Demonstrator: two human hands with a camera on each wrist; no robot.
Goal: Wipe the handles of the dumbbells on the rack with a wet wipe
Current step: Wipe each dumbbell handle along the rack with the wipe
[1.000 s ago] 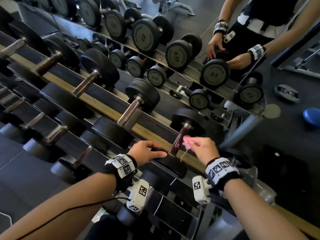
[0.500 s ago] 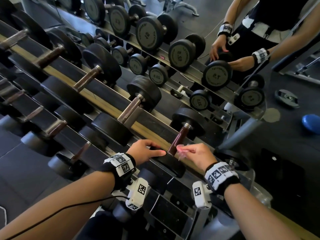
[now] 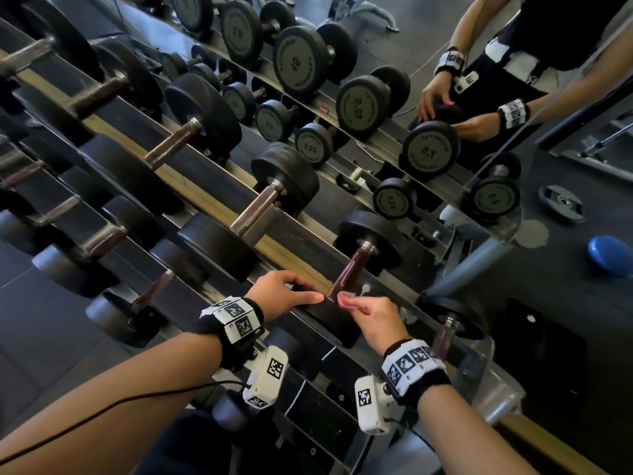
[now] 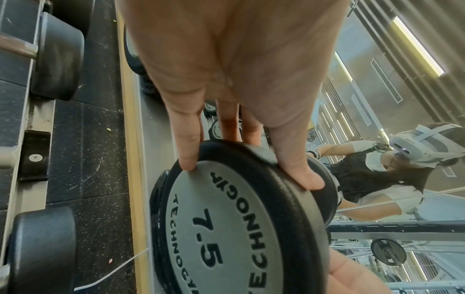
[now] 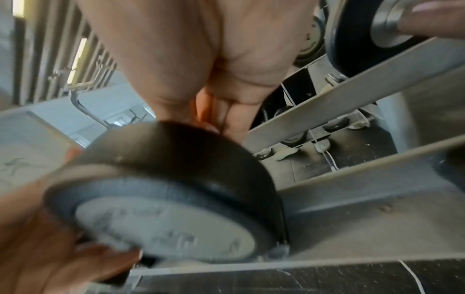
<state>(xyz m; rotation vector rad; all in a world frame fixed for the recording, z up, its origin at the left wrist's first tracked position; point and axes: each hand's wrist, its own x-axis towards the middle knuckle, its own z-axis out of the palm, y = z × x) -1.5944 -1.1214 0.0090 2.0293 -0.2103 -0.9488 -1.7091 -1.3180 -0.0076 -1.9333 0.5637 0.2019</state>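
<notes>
The 7.5 dumbbell (image 3: pixel 368 236) lies on the top rack rail, its dark brown handle (image 3: pixel 349 272) pointing toward me. My left hand (image 3: pixel 301 289) holds its near head (image 4: pixel 226 228), fingers draped over the rim and thumb stretched along the front. My right hand (image 3: pixel 356 305) pinches a small pinkish wet wipe (image 3: pixel 344 299) at the near end of the handle, touching or almost touching it. The right wrist view is blurred: the near head (image 5: pixel 176 199) fills it and hides the wipe.
More dumbbells (image 3: pixel 212 111) lie in a row to the left on the rack (image 3: pixel 219 200). A mirror behind shows them and a person (image 3: pixel 534 32). A white cord with a small plug (image 3: pixel 364 288) lies by the handle. One smaller dumbbell (image 3: pixel 448 332) sits to the right.
My right hand has carried the wipe down and to the left, to the near end of the handle. My left hand has stayed on the dumbbell head.
</notes>
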